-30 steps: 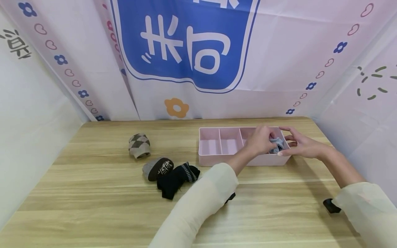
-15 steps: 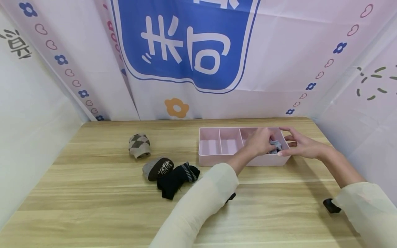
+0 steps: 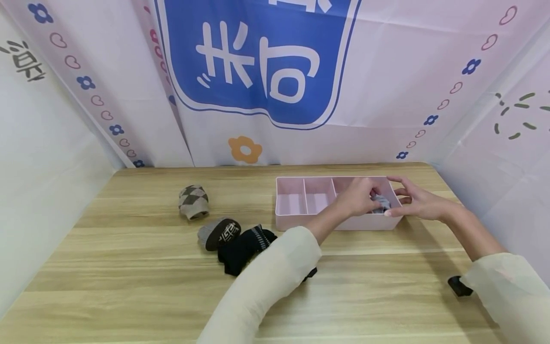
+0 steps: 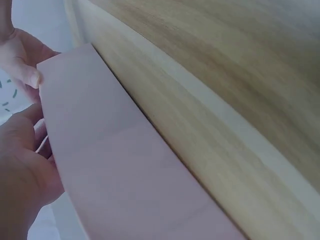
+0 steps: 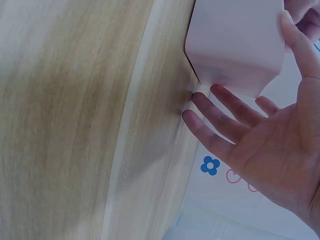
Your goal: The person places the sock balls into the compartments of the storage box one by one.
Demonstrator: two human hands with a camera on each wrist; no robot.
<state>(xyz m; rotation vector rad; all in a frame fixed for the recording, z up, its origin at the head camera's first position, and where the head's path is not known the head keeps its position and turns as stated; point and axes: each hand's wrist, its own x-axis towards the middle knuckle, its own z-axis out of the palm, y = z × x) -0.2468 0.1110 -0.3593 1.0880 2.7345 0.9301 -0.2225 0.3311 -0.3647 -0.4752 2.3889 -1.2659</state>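
A pink divided box (image 3: 320,222) stands at the back right of the table. In its rightmost compartment lies a bunched grey-blue sock (image 3: 380,204). My left hand (image 3: 360,197) reaches over the front wall, its fingers curled down at the sock; in the left wrist view the box wall hides the fingertips. My right hand (image 3: 418,203) holds the box's right end, thumb on the front corner and forefinger at the back rim. In the right wrist view the other fingers (image 5: 225,117) spread along the end wall.
Left of the box lie a rolled argyle sock (image 3: 193,201), a grey and brown sock (image 3: 220,234) and a black sock (image 3: 240,253) with a striped band. The left sleeve (image 3: 266,282) overlaps the black one. A printed cloth (image 3: 369,95) hangs behind the table (image 3: 129,267).
My left hand and sleeve have shifted slightly left, and the sleeve covers more of the black sock. The grey-blue sock has changed shape a little. My right hand and the box have stayed put.
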